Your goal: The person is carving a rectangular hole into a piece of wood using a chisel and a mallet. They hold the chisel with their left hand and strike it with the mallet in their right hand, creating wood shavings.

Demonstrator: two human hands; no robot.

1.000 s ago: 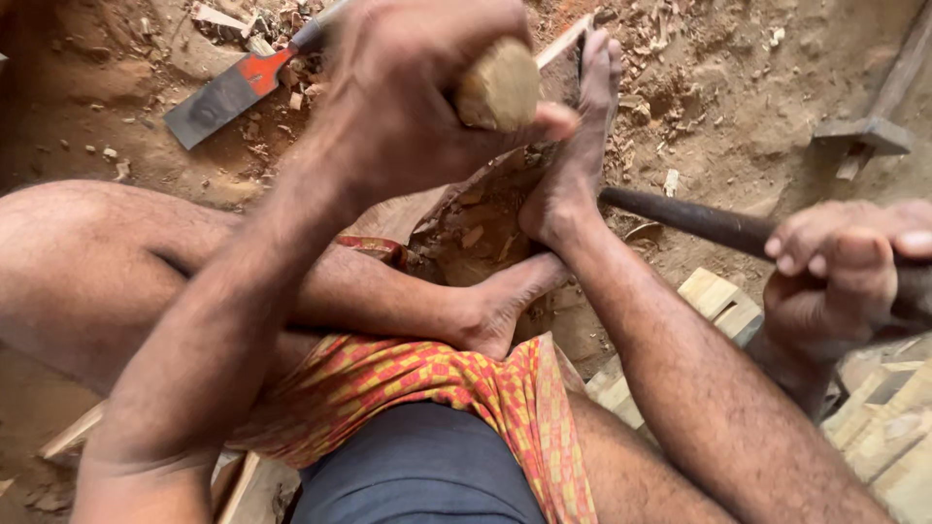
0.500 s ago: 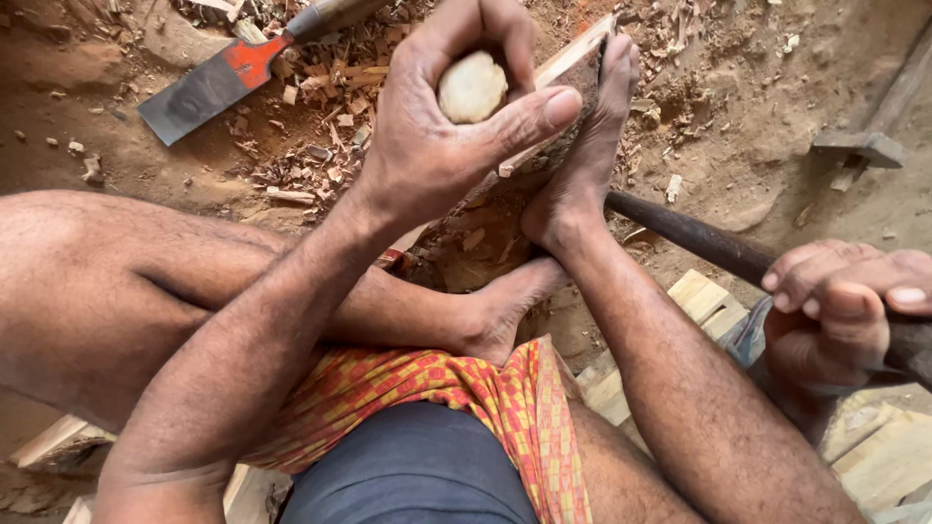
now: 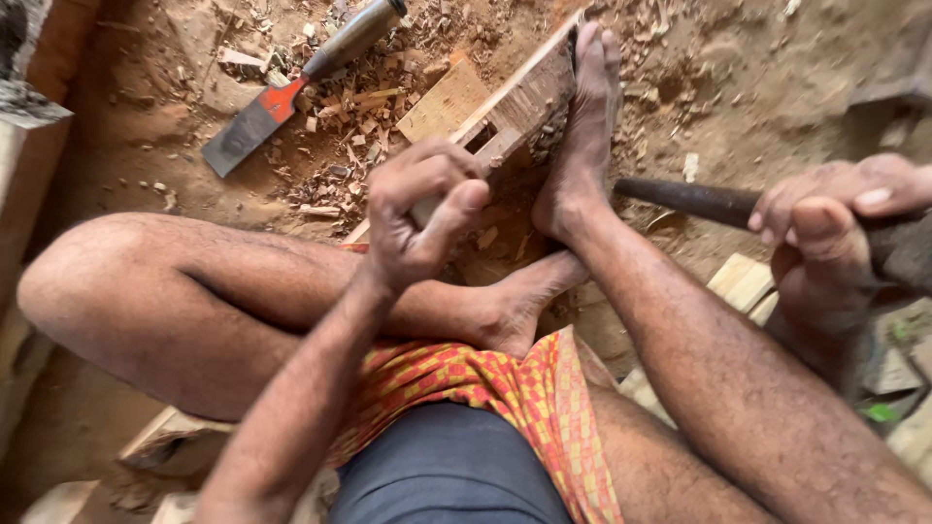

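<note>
Two hands: our left hand (image 3: 417,218), fingers clamped on a chisel handle over the wood plank (image 3: 515,102); right hand (image 3: 825,233) grips the mallet handle (image 3: 680,199), well apart.

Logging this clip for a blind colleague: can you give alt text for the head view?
Seated on dirt, a person's left hand grips a tool handle over a wooden block pinned by a bare foot, while the right hand holds a dark hammer handle. A red-necked chisel lies among wood chips.
</note>
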